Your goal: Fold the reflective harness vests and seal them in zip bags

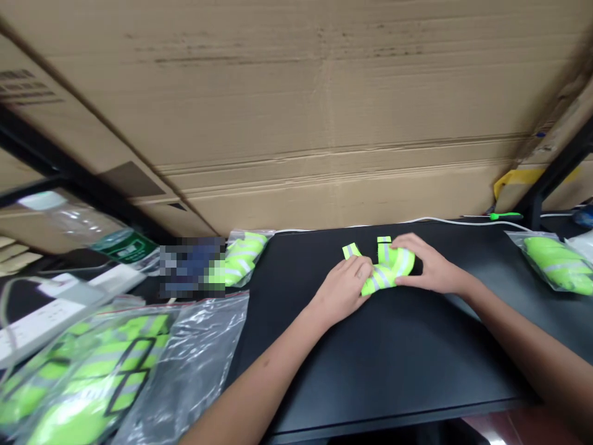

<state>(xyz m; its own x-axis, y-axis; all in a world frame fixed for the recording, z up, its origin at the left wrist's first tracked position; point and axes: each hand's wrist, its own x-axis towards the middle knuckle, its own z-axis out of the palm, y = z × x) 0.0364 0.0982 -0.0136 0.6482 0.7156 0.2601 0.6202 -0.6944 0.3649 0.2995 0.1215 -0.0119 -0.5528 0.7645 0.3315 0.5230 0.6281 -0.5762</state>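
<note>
A neon yellow-green reflective strap (383,275) with silver stripes lies on the black table, partly curled, with two short ends pointing away from me. My left hand (345,285) is closed over its left part, and its fingers cover some of the band. On the other side, my right hand (424,266) grips the curled right part between thumb and fingers. Some of the strap under the left hand is hidden.
Bags of neon straps (111,364) lie at the left, by a power strip (50,318) and a plastic bottle (125,244). Another bagged strap (243,256) sits at the back. A further bag (556,262) is at right. Cardboard (324,123) stands behind a white cable (440,220).
</note>
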